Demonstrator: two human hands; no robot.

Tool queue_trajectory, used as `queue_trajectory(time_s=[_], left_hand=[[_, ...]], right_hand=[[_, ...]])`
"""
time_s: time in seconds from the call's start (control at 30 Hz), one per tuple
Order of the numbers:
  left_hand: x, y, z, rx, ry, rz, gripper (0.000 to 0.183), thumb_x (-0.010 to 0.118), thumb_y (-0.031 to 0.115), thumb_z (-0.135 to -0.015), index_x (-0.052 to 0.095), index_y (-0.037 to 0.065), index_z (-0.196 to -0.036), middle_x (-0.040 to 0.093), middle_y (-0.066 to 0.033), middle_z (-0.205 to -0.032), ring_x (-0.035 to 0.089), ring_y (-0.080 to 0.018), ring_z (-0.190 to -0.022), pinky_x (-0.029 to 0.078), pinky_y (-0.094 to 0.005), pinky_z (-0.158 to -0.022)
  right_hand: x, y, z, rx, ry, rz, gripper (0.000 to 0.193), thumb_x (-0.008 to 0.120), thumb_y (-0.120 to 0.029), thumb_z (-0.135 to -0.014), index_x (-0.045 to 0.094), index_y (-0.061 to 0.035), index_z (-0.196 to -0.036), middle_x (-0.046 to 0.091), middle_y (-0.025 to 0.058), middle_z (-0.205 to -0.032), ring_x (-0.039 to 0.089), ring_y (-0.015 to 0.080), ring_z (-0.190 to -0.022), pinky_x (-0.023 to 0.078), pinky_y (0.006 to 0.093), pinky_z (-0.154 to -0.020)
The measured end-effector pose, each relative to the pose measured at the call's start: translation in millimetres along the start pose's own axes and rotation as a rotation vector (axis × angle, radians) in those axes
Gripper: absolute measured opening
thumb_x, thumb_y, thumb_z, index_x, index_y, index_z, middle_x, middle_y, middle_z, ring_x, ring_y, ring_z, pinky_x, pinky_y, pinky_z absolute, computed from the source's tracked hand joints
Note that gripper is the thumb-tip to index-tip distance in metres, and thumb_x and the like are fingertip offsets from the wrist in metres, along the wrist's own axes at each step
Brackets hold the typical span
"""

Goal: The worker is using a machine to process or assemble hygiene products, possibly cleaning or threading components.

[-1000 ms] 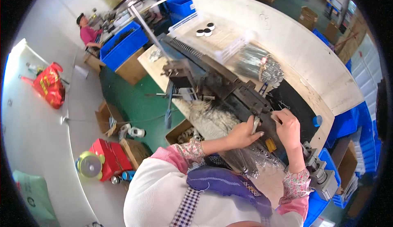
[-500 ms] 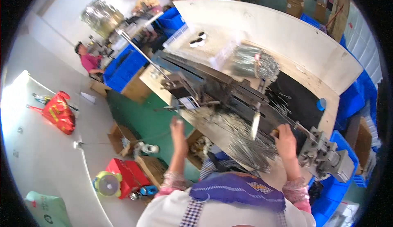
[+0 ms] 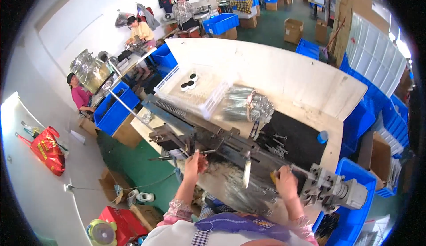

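Observation:
A long dark metal bench machine (image 3: 217, 135) runs across the wooden table in front of me. My left hand (image 3: 193, 168) is at its left part, with fingers curled together beside a thin rod; what they hold is hard to make out. Farther right, my right hand (image 3: 286, 183) has its fingers closed by the machine's front edge, and a small yellowish bit shows at the fingertips. A shiny metal lever (image 3: 247, 171) stands between the two hands. Many thin grey metal rods (image 3: 250, 195) lie in a blurred heap on the near side of the machine.
Behind the machine lie a bundle of metal rods (image 3: 242, 104), a black mat (image 3: 297, 132) with loose rods, a blue cap (image 3: 322, 136) and a white crate (image 3: 213, 99). A motor block (image 3: 350, 193) juts out right, above a blue bin (image 3: 366, 181). Co-workers sit at far left.
My left hand has moved from open air beside the table onto the machine's left part. My right hand stays closed near the machine's right part. The view has shifted, showing more of the room.

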State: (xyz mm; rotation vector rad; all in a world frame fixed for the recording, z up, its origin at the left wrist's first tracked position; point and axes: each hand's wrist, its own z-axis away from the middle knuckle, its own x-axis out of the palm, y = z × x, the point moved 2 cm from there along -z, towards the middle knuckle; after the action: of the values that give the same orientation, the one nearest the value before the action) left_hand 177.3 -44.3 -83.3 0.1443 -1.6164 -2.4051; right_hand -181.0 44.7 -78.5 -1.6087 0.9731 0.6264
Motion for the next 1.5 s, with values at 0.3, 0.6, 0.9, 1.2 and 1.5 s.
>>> queue_trajectory(time_s=[0.3, 0.6, 0.9, 1.2, 1.5], left_hand=[[20, -2, -4, 0.048, -0.082, -0.034, 0.034, 0.047, 0.032, -0.099, 0.059, 0.002, -0.092, 0.048, 0.0, -0.054, 0.036, -0.0087, -0.035, 0.025, -0.0244, -0.033], [61, 4, 24, 0.196, -0.015, 0.323, 0.024, 0.047, 0.025, -0.101, 0.055, 0.005, -0.091, 0.042, 0.003, -0.063, 0.034, -0.0054, -0.045, 0.024, -0.0218, -0.035], [227, 20, 125, -0.47, -1.043, 0.16, 0.02, 0.049, 0.023, -0.099, 0.053, 0.007, -0.087, 0.037, 0.0064, -0.059, 0.031, -0.0048, -0.041, 0.022, -0.021, -0.037], [211, 22, 99, -0.222, -0.659, 0.28, 0.022, 0.049, 0.025, -0.099, 0.053, 0.009, -0.085, 0.036, 0.0066, -0.059, 0.03, -0.0058, -0.044, 0.025, -0.0238, -0.041], [233, 3, 104, -0.337, -0.98, 0.172, 0.022, 0.049, 0.025, -0.099, 0.053, 0.008, -0.086, 0.037, 0.0058, -0.06, 0.032, -0.0058, -0.044, 0.027, -0.0238, -0.042]], right_hand=[[4, -1, -5, -0.009, 0.028, 0.074, 0.025, 0.062, -0.026, -0.088, 0.049, -0.0067, -0.095, 0.06, 0.0171, -0.075, 0.061, 0.0372, -0.063, 0.048, 0.0478, -0.053], [9, 7, -20, -0.022, 0.014, 0.105, 0.021, 0.06, -0.017, -0.086, 0.048, -0.0037, -0.098, 0.06, 0.0167, -0.078, 0.063, 0.035, -0.067, 0.05, 0.0449, -0.054], [-3, 0, 7, 0.048, -0.115, -0.242, 0.016, 0.06, -0.014, -0.082, 0.051, -0.0039, -0.091, 0.06, 0.0145, -0.085, 0.063, 0.0322, -0.082, 0.053, 0.0413, -0.069], [-125, -50, 18, -0.083, -0.184, 0.048, 0.016, 0.063, -0.003, -0.077, 0.056, -0.005, -0.091, 0.062, 0.0155, -0.077, 0.063, 0.0333, -0.074, 0.05, 0.0397, -0.064], [-131, -52, -54, -0.17, 0.159, 0.059, 0.015, 0.06, -0.021, -0.09, 0.054, -0.0079, -0.093, 0.064, 0.0136, -0.072, 0.064, 0.0351, -0.068, 0.05, 0.0416, -0.057]])
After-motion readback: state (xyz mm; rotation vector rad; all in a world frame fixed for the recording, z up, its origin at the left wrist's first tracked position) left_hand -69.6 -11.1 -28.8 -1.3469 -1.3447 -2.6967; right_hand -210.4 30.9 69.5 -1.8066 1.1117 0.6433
